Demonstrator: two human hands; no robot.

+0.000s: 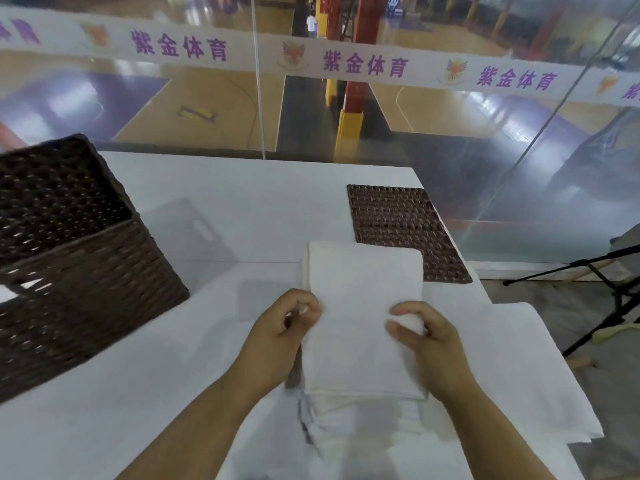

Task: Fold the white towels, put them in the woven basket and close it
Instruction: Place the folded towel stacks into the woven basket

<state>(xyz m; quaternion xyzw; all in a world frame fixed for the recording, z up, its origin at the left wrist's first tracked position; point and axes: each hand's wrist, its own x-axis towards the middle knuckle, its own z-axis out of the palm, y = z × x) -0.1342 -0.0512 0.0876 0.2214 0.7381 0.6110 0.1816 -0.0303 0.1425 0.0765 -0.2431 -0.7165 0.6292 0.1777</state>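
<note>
One woven basket, one lid, two hands, at least two white towels.

Light: soft, even, rather dim indoor. Shadows: faint grey patch on white table beside woven basket. Glare: pale streaks and reflections across glass wall. Blur: slight smear on left hand and right hand; folded towel nearly textureless (whites washed flat). Distortion: wide-angle bowing at edges; banner curves.

The basket stands at the table's left; the lid lies right, its near corner under the towel in the middle.
</note>
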